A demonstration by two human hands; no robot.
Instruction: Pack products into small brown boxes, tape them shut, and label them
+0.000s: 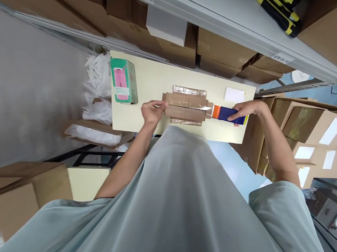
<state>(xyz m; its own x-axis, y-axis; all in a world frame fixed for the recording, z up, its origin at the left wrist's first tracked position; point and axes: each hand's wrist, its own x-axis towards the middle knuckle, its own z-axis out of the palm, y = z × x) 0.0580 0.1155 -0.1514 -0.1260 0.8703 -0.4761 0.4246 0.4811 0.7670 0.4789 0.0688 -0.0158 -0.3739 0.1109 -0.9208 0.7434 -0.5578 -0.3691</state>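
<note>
At centre: brown carton (188,101) on pale surface (153,79)
Left hand (153,111): pinching the carton's 9 o'clock end
Right hand (244,110): clamped on blue tape dispenser (223,114), 3 o'clock
Green box (132,82): near 10 o'clock

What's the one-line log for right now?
left hand: touching taped cardboard | right hand: gripping blue-and-orange object | cardboard: on table
</note>
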